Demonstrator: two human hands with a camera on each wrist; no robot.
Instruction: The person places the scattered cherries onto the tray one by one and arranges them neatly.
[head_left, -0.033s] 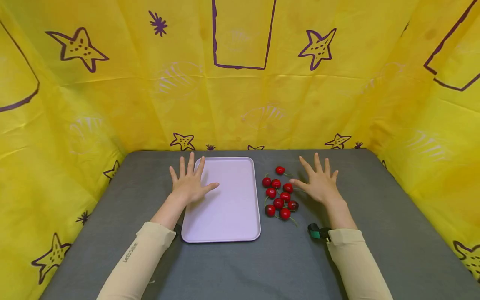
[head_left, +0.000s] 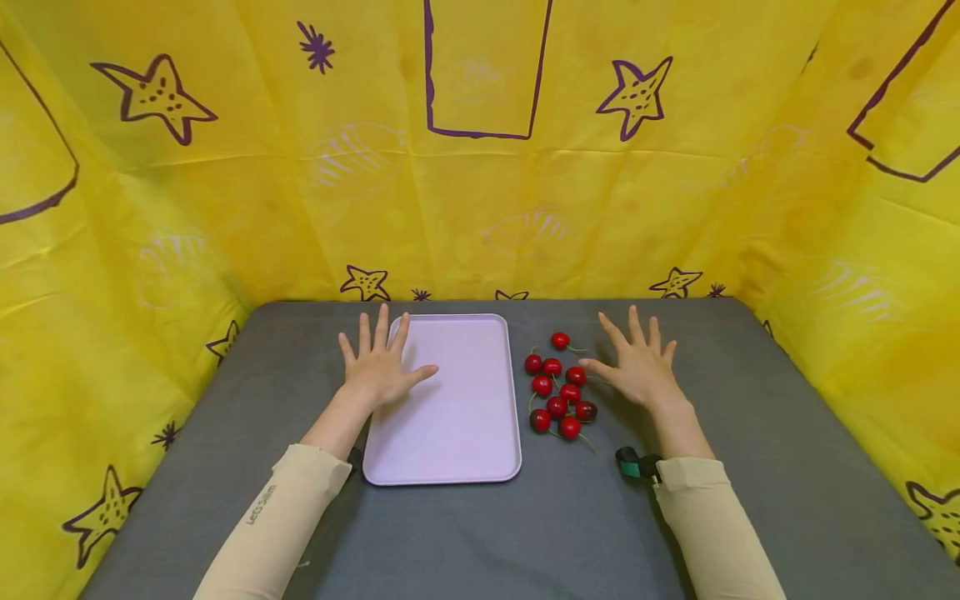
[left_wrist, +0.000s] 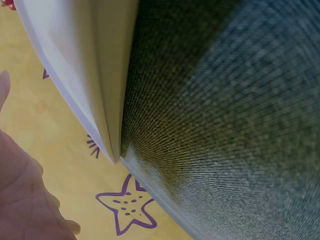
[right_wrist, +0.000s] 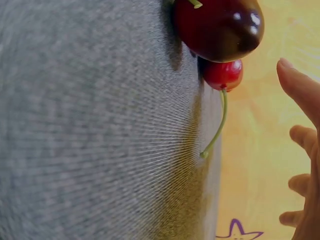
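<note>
Has fingers (head_left: 382, 327) splayed wide on both hands, with nothing in either. Holds left hand (head_left: 372, 375) over the left edge of the tray (head_left: 465, 400) and right hand (head_left: 642, 369) just right of the cherries (head_left: 557, 407), with thumb (head_left: 599, 368) toward them. Lies nearer to the cherries with the right hand: loosely clustered on the table (head_left: 570, 517), between it and the tray, along the right side of the tray's front-to-back long axis.

Counter (head_left: 525, 533): dark grey, woven-textured, spread beneath left grip (head_left: 377, 375) and right grip (head_left: 645, 375).
Tray (head_left: 453, 400): pale lilac, laid partly under the left grip.
Cherries (head_left: 557, 407): red, stemmed, clustered just left of the right grip.
</note>
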